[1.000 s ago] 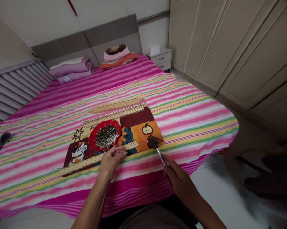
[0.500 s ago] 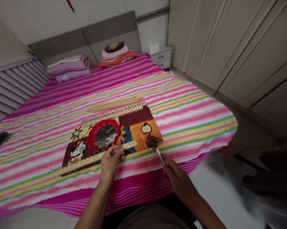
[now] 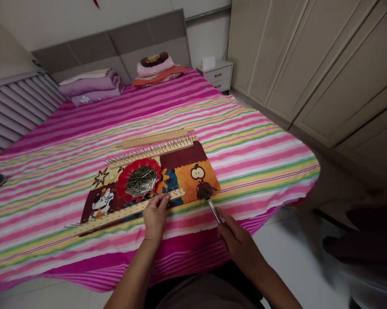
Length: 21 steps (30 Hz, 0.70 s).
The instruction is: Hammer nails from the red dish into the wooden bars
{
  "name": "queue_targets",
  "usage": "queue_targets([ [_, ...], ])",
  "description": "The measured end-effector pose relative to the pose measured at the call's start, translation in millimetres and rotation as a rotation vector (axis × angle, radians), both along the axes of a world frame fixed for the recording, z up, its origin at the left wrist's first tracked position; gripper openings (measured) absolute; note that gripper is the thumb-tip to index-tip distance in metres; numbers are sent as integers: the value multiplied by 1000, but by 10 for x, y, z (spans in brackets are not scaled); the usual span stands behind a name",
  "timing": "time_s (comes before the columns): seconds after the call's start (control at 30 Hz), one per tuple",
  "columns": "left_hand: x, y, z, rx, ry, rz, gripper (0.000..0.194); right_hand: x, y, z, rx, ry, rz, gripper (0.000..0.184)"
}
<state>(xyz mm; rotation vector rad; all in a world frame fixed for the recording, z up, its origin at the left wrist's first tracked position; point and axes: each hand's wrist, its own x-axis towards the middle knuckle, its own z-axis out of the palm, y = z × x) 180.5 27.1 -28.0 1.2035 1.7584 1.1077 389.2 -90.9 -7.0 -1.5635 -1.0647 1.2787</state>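
From a distance, I watch a wooden strip (image 3: 125,211) studded with nails lie at six o'clock from the red bowl (image 3: 120,183); my left hand (image 3: 155,216), at five, presses thumb and finger together over it, though whether a nail is pinched there I cannot tell. My right hand (image 3: 236,235), at four, wraps the handle of a hammer (image 3: 214,211), its dark head hard to make out against the printed mat (image 3: 180,155). I judge the strip light and stiff, best gripped along its bare edges, clear of the nails.
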Motion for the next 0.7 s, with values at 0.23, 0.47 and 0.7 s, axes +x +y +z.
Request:
queue_targets([
  [0.23,-29,25,-64,83,241,-74,27,-38,-12,52,29,-14,41,47],
  [0.47,30,23,-14,159,454,-99,20,-174,156,289,223,-88,201,44],
  [0.7,73,4,-23,250,516,-123,16,-375,407,385,379,-206,312,45],
])
